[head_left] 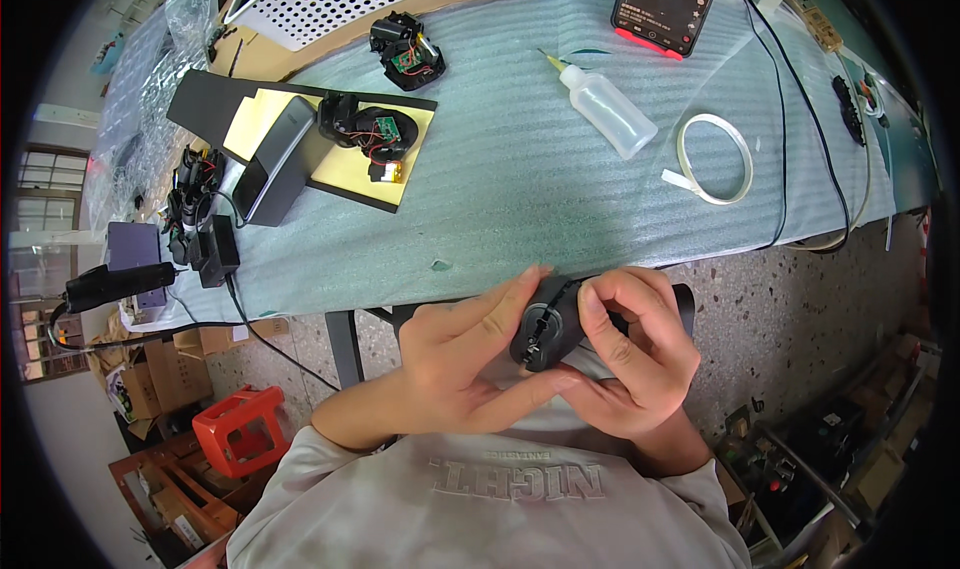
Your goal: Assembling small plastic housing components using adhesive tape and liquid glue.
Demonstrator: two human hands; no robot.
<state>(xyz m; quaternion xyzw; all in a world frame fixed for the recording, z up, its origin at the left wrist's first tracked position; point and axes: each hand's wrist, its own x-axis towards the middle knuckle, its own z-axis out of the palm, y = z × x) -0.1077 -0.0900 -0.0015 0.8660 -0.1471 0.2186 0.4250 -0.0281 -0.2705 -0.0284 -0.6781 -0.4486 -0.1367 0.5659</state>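
Between both hands, just off the table's front edge, I hold a small black plastic device housing (548, 321) with a seam and some small parts showing at its near end. My left hand (470, 354) pinches it from the left with thumb and fingers. From the right, my right hand (635, 354) grips it, thumb pressed on its top. Farther off on the table lie two similar black assemblies with green circuit boards: one opened device (385, 129) with red wires and a small battery rests on a yellow-and-black sheet, and another assembly (407, 54) sits behind it.
A clear squeeze bottle (610, 112) with a needle tip and a white tape ring (714, 159) lie to the right. A phone (665, 9) stands at the back. A white basket (330, 4), grey box (275, 164), black handheld tool (120, 286) and red stool (240, 431) are left.
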